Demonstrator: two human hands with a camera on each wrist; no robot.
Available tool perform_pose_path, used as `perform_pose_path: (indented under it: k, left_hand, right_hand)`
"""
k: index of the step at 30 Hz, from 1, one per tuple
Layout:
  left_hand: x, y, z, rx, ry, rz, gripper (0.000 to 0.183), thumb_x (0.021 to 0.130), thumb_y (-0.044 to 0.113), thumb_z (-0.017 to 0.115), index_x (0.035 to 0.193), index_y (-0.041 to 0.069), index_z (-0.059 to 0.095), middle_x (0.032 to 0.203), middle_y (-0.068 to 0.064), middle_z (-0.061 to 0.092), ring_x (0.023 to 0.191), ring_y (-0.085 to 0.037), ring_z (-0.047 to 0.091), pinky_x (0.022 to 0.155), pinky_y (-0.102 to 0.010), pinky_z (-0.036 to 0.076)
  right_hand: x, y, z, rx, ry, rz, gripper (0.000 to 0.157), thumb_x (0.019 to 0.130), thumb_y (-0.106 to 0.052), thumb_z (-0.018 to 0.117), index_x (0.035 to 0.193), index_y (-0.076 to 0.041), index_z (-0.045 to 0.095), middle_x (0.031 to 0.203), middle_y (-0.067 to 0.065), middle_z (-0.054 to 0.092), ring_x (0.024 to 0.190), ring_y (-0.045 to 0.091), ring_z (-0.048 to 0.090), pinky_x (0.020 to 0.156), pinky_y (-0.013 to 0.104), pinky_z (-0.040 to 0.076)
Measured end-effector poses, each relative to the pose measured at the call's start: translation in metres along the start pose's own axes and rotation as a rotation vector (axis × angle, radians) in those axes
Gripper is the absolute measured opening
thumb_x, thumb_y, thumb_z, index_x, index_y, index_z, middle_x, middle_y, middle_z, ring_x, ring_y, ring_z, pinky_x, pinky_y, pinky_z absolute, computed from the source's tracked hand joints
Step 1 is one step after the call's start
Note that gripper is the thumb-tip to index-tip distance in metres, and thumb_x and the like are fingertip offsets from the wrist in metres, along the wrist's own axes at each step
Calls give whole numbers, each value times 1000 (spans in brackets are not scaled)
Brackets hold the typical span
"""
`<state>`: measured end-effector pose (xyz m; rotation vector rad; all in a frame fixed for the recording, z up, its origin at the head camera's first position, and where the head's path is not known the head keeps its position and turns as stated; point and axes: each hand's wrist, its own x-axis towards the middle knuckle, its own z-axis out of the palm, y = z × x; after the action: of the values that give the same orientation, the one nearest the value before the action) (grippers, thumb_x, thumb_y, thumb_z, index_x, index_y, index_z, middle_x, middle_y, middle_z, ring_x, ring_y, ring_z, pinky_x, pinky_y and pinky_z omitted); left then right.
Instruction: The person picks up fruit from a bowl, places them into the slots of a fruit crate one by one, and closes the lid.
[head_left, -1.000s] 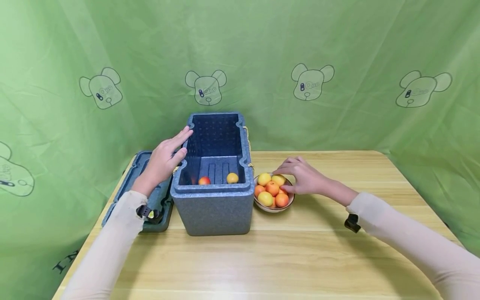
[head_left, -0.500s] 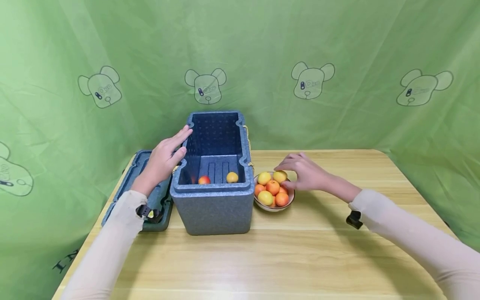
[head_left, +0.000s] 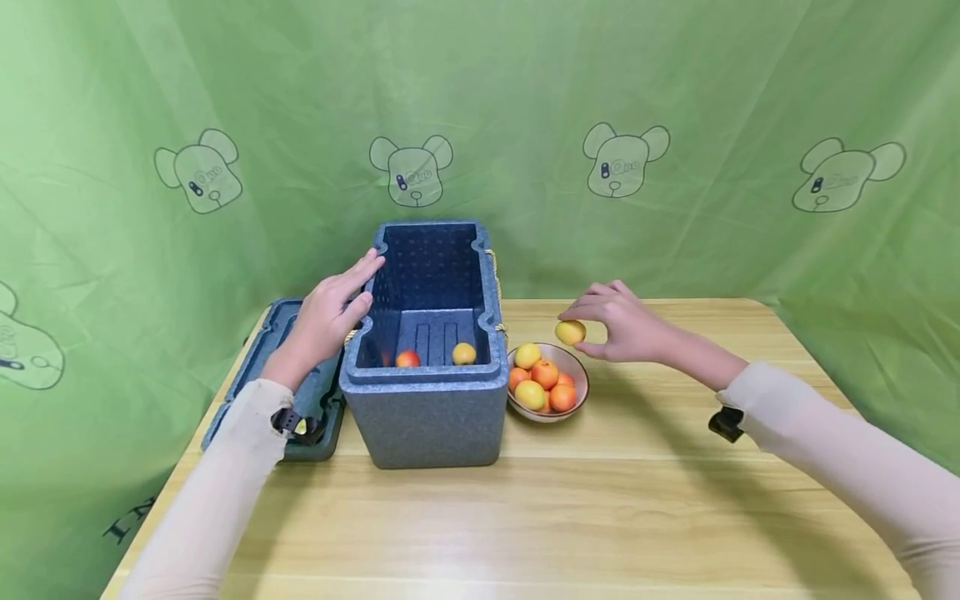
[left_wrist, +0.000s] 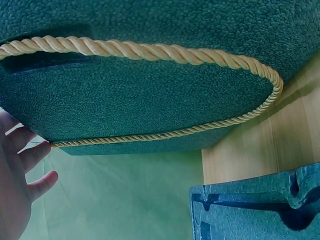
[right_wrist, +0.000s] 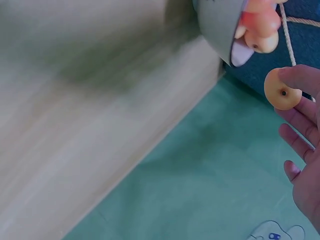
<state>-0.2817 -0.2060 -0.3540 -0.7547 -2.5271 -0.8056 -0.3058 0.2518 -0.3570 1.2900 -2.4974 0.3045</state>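
Note:
Between thumb and fingers, my right hand [head_left: 626, 325] pinches a small yellow fruit [head_left: 570, 332], lifted just above the back of a bowl [head_left: 576, 374]. The right wrist view shows a dark dimple on this yellow fruit [right_wrist: 283, 90]. Several orange fruits [head_left: 562, 397] and yellow fruits [head_left: 529, 395] lie in the bowl. With its fingers extended, my left hand [head_left: 330, 312] rests against the left rim of a deep blue-grey foam box [head_left: 427, 425]. A red-orange fruit [head_left: 408, 359] and a yellow-orange fruit [head_left: 463, 353] lie on the box floor.
Left of the box lies its foam lid [head_left: 281, 333], partly under my left arm. A twisted yellow rope [left_wrist: 150, 51] loops along the box side. The wooden table [head_left: 600, 517] backs onto a green curtain [head_left: 517, 100] printed with bear heads.
My right hand has taken a yellow fruit from the back of the bowl and raised it up and slightly right. The left hand has stayed on the box rim.

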Motion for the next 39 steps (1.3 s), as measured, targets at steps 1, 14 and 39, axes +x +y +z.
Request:
perform_pose_path:
  k: [1, 14, 39]
  left_hand:
    - [0, 0, 0, 1, -1, 0, 55, 105, 24, 46, 158, 17, 40, 165, -7, 35, 148, -37, 41, 118, -59, 33]
    - [0, 1, 0, -4, -2, -1, 54, 105, 26, 45, 159, 17, 39, 165, -7, 34, 148, -37, 41, 118, -59, 32]
    - [0, 1, 0, -11, -34, -29, 55, 106, 27, 44, 160, 21, 36, 167, -3, 30, 150, -35, 38, 120, -60, 30]
  right_hand:
    - [1, 0, -3, -8, 8, -7, 40, 72, -16, 88, 110, -8, 77, 104, 7, 77, 101, 26, 62, 84, 44, 38]
    - [22, -7, -44, -79, 19, -70, 40, 72, -13, 88, 111, -9, 77, 104, 6, 77, 99, 25, 61, 84, 45, 39]
    - [87, -50, -102, -82, 94, -170, 42, 75, -17, 88, 115, -10, 76, 109, 6, 77, 103, 25, 59, 84, 40, 37]
